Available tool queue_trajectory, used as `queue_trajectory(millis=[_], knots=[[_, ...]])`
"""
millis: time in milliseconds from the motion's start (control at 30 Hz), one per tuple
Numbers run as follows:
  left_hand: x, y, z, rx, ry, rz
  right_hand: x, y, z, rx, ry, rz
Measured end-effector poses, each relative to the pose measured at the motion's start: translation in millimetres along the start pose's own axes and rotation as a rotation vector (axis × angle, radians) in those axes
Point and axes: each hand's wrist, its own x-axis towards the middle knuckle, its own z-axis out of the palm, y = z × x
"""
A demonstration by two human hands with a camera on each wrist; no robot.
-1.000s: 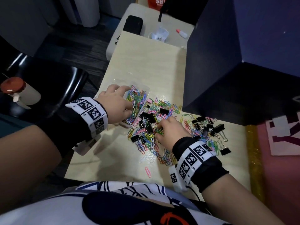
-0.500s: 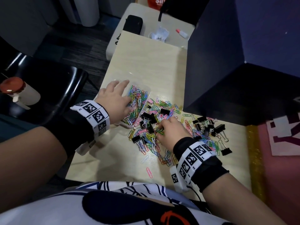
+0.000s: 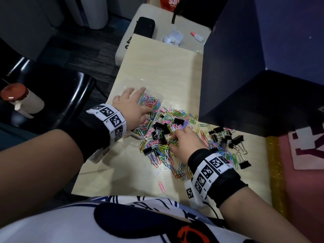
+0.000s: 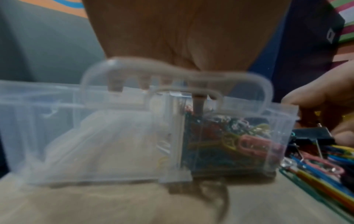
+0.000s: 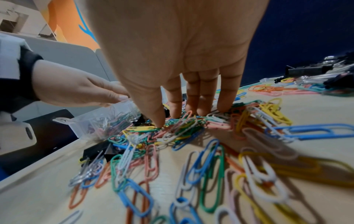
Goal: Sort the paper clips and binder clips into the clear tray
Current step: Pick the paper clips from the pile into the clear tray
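Note:
A clear tray (image 3: 161, 102) stands at the table's left edge, one compartment full of coloured paper clips (image 4: 229, 144), the other (image 4: 105, 136) bare. My left hand (image 3: 133, 105) hovers over it with straight, spread fingers and holds nothing. To its right lies a mixed heap of paper clips (image 3: 164, 152) and black binder clips (image 3: 162, 128); more binder clips (image 3: 226, 137) lie further right. My right hand (image 3: 175, 140) reaches down into the heap, its thumb (image 5: 159, 121) and fingertips (image 5: 175, 112) pinching a few paper clips (image 5: 180, 122).
A tall dark blue box (image 3: 236, 81) walls off the table's right side. A black chair (image 3: 52, 95) and a red-capped bottle (image 3: 17, 99) are on the left. A black case (image 3: 144, 28) lies beyond the table. One pink clip (image 3: 161, 186) lies near the front edge.
My left hand's fingers uncurled from the clips in the tray and now spread straight over it. The right hand has stayed in the heap.

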Motion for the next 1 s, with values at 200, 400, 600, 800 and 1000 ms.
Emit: queue_trajectory(millis=[200, 400, 600, 800, 1000], knots=[[-12.1, -9.3, -3.6, -0.049, -0.013, 0.005, -0.4, 2.2, -1.1, 0.012, -0.008, -0.012], [-17.6, -23.1, -1.8, -0.067, -0.007, -0.043, -1.6, 6.5, -9.8, 0.045, -0.046, 0.005], [-16.2, -15.3, -4.3, -0.044, -0.017, -0.038, -3.7, 16.8, -17.1, 0.071, -0.005, 0.07], [-23.4, -0.6, -8.8, -0.174, 0.209, -0.022, -7.8, 36.6, -19.3, 0.034, -0.008, 0.262], [-27.9, 40.4, -2.2, -0.248, 0.167, 0.315, -18.5, 33.1, -3.6, 0.039, -0.022, 0.133]])
